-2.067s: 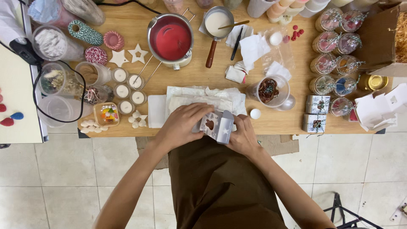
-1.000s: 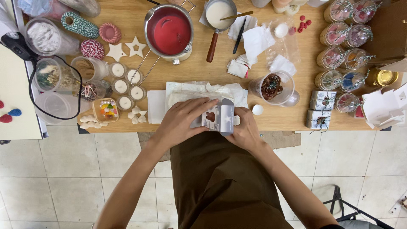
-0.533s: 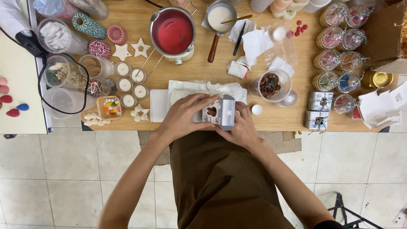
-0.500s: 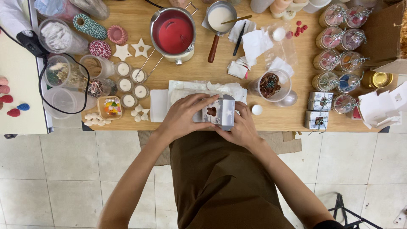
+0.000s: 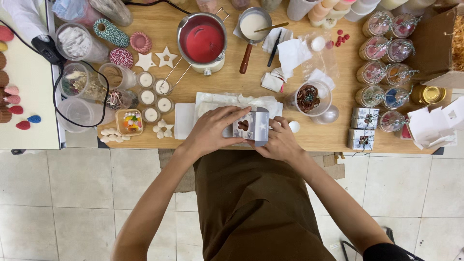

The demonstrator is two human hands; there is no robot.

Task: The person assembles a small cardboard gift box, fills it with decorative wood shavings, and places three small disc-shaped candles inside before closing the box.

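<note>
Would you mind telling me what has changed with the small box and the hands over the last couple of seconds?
The small grey box has been turned from a tilt to sit squarer, its cut-out window facing up. The left hand still wraps its left side and the right hand still grips its right end; nothing was let go. The red pot and tealights stayed put.

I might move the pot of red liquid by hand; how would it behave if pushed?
The pot of red liquid is open and fairly full, so it probably feels heavy and could slosh. Perched on a small base, it may tip.
</note>
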